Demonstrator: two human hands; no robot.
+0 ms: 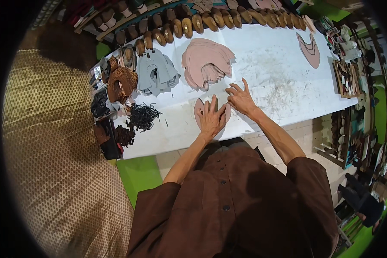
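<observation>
A curved pink shoe-upper piece (228, 113) lies on the white-covered table near its front edge. My left hand (211, 120) rests flat over it with the fingers spread, hiding most of its middle. Just to the right, my right hand (242, 101) hovers or rests by the piece's upper right edge; its fingers are apart and slightly bent, with nothing visible in them. Beyond both hands sits a fanned stack of pink upper pieces (198, 56). A similar stack of grey pieces (146, 64) lies to its left.
Leopard-patterned pieces (127, 81), black strips (142, 116) and brown strips (124, 135) crowd the table's left end. Shoe lasts (187, 27) line the far edge. At right are another pink piece (310, 53) and a wooden tray (342, 79). Another person (367, 204) is at lower right.
</observation>
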